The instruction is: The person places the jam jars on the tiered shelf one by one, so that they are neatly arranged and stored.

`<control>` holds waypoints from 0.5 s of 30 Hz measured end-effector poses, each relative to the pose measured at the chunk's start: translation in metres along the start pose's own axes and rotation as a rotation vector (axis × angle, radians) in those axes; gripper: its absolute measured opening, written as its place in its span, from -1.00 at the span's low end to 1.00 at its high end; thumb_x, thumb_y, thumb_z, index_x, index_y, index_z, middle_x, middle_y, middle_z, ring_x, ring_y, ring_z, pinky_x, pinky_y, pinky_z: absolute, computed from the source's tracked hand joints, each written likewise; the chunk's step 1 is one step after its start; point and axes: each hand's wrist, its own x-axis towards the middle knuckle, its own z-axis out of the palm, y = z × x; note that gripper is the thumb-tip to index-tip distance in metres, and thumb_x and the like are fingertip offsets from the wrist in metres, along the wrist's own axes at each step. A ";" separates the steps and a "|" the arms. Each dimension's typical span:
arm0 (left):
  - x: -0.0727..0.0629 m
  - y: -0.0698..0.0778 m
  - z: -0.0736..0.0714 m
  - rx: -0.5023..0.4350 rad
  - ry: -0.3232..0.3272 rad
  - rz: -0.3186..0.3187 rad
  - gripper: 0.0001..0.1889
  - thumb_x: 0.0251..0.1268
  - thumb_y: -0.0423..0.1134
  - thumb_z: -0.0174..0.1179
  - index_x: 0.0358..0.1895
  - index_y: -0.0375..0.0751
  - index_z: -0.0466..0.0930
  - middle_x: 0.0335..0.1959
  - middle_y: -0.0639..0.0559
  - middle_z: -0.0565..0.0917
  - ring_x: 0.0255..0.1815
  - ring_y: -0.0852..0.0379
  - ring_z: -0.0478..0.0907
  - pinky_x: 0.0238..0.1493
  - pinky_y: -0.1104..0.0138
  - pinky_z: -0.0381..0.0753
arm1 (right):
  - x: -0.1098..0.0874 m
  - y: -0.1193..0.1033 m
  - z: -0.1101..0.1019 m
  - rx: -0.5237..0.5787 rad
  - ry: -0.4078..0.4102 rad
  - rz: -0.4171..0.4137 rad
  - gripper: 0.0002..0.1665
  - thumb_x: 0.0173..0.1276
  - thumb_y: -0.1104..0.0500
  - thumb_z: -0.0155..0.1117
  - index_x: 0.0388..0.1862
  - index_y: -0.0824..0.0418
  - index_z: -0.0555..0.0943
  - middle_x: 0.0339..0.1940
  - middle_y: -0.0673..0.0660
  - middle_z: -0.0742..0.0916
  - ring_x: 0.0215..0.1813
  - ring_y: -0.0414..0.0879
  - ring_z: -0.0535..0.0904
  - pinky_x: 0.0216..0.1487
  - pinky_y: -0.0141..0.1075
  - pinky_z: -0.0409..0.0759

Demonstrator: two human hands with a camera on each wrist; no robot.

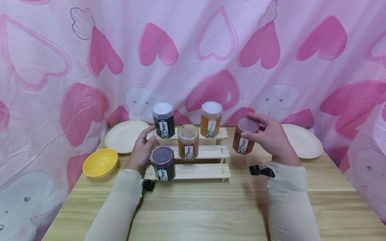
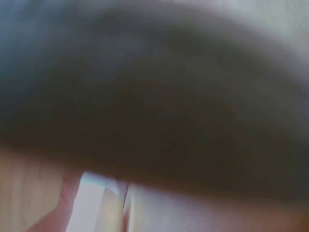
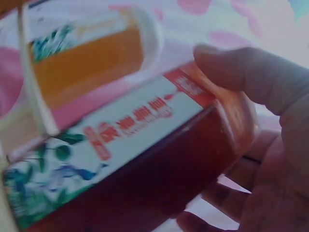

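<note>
My right hand (image 1: 271, 135) grips a red-brown jar (image 1: 243, 142) by its lid, thumb on the near side, right of the stepped wooden rack (image 1: 202, 171). In the right wrist view the jar tilts, its white label (image 3: 120, 130) facing the camera. My left hand (image 1: 141, 150) holds the left end of the rack's top step between thumb and fingers. On that step stand a dark jar (image 1: 164, 125) and an amber jar (image 1: 210, 124), both with white lids. A brown-gold jar (image 1: 188, 145) is on the middle step, and a dark, purple-lidded jar (image 1: 164, 165) on the lowest.
Behind my left hand lies a pale plate (image 1: 122, 135), with a yellow bowl (image 1: 100, 163) in front of it. Another pale plate (image 1: 306, 142) lies beyond my right wrist. A pink heart-print curtain (image 1: 187, 40) hangs behind the wooden table (image 1: 193, 211). Dark blur fills most of the left wrist view.
</note>
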 end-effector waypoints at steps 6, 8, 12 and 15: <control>0.000 0.001 0.000 0.003 0.003 -0.026 -0.48 0.68 0.10 0.03 0.60 0.43 0.26 0.74 0.21 0.01 0.70 -0.06 -0.04 0.64 -0.24 0.00 | -0.011 -0.015 0.004 -0.030 -0.175 -0.121 -0.19 0.19 0.16 0.69 0.43 0.13 0.60 0.28 0.16 0.70 0.26 0.18 0.60 -0.01 -0.39 0.67; 0.000 0.001 0.000 0.002 0.005 -0.029 -0.47 0.67 0.11 0.04 0.59 0.43 0.26 0.74 0.21 0.01 0.69 -0.06 -0.03 0.64 -0.23 0.01 | -0.013 -0.017 0.008 -0.051 -0.232 -0.151 -0.19 0.17 0.16 0.70 0.42 0.15 0.61 0.25 0.13 0.72 0.26 0.16 0.60 0.03 -0.37 0.66; 0.000 0.001 0.000 -0.005 0.000 -0.024 -0.47 0.68 0.10 0.04 0.61 0.39 0.25 0.73 0.19 0.02 0.66 -0.07 0.01 0.63 -0.20 0.04 | -0.013 -0.019 0.017 -0.068 -0.330 -0.212 -0.15 0.13 0.17 0.72 0.42 0.18 0.60 0.23 0.08 0.74 0.21 0.10 0.61 0.08 -0.29 0.65; 0.000 0.001 0.001 -0.017 -0.002 -0.029 -0.47 0.68 0.08 0.03 0.61 0.40 0.25 0.73 0.19 0.01 0.65 -0.06 0.02 0.62 -0.19 0.05 | -0.014 -0.021 0.021 -0.067 -0.379 -0.234 -0.13 0.10 0.15 0.74 0.41 0.18 0.60 0.20 0.06 0.75 0.19 0.07 0.62 0.07 -0.27 0.66</control>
